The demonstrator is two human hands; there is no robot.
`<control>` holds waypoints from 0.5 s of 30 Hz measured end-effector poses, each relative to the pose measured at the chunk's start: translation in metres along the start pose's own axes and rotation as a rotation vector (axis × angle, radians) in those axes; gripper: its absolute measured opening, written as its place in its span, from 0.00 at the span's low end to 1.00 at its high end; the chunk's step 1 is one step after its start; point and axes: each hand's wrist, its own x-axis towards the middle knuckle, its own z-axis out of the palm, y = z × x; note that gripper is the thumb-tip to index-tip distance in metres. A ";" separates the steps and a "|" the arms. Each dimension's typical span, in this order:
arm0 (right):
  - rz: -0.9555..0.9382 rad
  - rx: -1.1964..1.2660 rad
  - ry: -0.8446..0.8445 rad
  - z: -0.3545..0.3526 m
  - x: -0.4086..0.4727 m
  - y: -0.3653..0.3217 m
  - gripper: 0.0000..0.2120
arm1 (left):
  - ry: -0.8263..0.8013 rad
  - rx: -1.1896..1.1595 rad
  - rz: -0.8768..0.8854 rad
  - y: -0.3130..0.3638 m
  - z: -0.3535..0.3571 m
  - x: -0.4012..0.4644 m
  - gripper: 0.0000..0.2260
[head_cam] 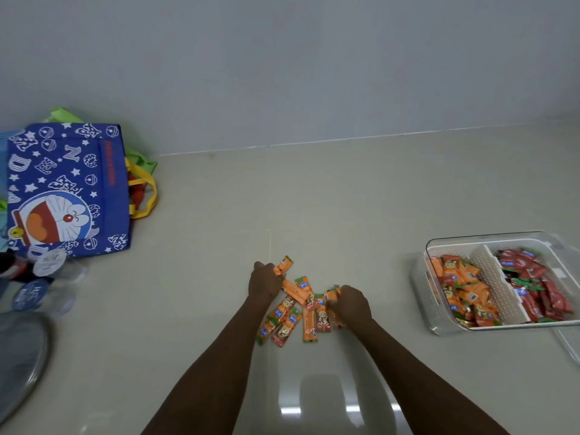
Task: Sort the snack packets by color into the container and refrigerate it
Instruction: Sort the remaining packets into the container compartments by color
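Several orange snack packets (293, 312) lie in a loose pile on the pale counter (361, 199), between my hands. My left hand (265, 282) curls round orange packets at the pile's upper left, one packet sticking up past the fingers. My right hand (353, 304) grips orange packets at the pile's right side. At the right stands a clear container (489, 238) with a white divider (499, 284). Its left compartment holds orange packets (461, 290), its right compartment red packets (539, 284).
A blue cartoon tote bag (66, 189) with yellow handles lies at the left, green fabric behind it. Bottles with round caps (47, 265) and a round metal plate (22, 353) sit at the left edge. The grey wall (282, 64) bounds the counter's far side.
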 end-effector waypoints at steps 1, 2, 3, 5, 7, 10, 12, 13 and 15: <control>-0.007 0.010 -0.030 -0.002 0.002 0.000 0.12 | 0.011 -0.019 0.001 -0.001 -0.003 -0.001 0.14; -0.003 0.061 -0.058 -0.005 0.004 0.000 0.13 | 0.023 -0.055 -0.009 -0.004 -0.005 -0.002 0.13; 0.005 0.158 -0.085 -0.008 0.005 0.001 0.14 | 0.016 -0.105 -0.038 -0.008 -0.008 -0.006 0.12; 0.042 0.422 -0.130 -0.017 0.003 0.006 0.10 | -0.056 -0.166 -0.102 -0.018 -0.010 -0.017 0.14; 0.085 0.579 -0.167 -0.022 -0.001 0.016 0.07 | -0.168 -0.168 -0.133 -0.031 -0.002 -0.029 0.16; 0.055 0.558 -0.215 -0.021 -0.004 0.023 0.09 | -0.221 -0.084 -0.156 -0.041 0.013 -0.047 0.19; -0.006 0.416 -0.197 -0.014 -0.005 0.017 0.10 | -0.181 -0.020 -0.120 -0.038 0.022 -0.055 0.19; -0.032 0.309 -0.175 -0.009 -0.005 0.012 0.09 | -0.164 0.007 -0.091 -0.034 0.024 -0.059 0.20; -0.048 0.092 -0.122 0.003 -0.006 0.003 0.12 | -0.137 0.064 -0.039 -0.026 0.023 -0.062 0.23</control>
